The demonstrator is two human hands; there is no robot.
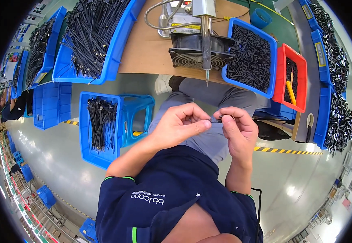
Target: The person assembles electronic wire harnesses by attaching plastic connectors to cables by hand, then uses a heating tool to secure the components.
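Above my lap, both hands meet over a thin black cable [214,120]. My left hand [184,124] is closed, with its thumb and fingertips pinching one part of it. My right hand [239,128] pinches a small dark piece [220,119] at the cable's end between thumb and forefinger. The fingers cover most of that piece, so I cannot tell its exact kind. Beyond the hands, a pointed metal tip [207,77] hangs down from a bench tool at the table's near edge.
A black fan [198,57] stands behind the tip. To its right are a blue bin [274,60] of small black tubes and a red bin [304,77] with a yellow-handled tool. Cables fill a large blue bin [121,44] and a lower bin [84,133] beside a blue stool [137,97].
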